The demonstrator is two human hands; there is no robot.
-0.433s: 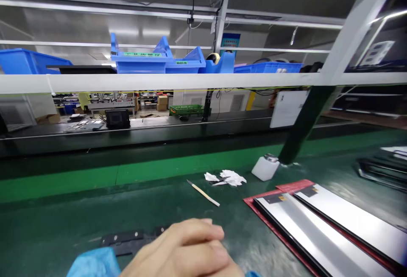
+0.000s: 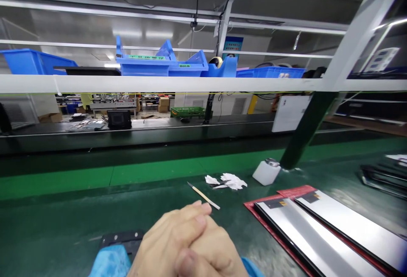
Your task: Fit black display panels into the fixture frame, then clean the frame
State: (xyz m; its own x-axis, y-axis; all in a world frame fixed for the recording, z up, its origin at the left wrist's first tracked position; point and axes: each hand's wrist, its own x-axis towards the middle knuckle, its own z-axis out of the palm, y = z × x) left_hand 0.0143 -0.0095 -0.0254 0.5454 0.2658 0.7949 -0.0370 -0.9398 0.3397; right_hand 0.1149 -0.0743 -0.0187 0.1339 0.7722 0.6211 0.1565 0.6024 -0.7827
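My left hand (image 2: 163,243) and right hand (image 2: 218,247) are clasped, fingers folded over each other, no object visible between them. The dark part (image 2: 123,238) lies at 9 o'clock, nearer my left, its visible edge running 9 to 3, partly covered by my blue sleeve (image 2: 111,262). The pale-handled tool (image 2: 203,195) lies at 12, slanting 10 to 4; silver panels (image 2: 305,230) at 3.

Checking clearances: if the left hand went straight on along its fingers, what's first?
Likely the pale-handled tool, near its white end; the left hand could pass above it, as depth is unclear.
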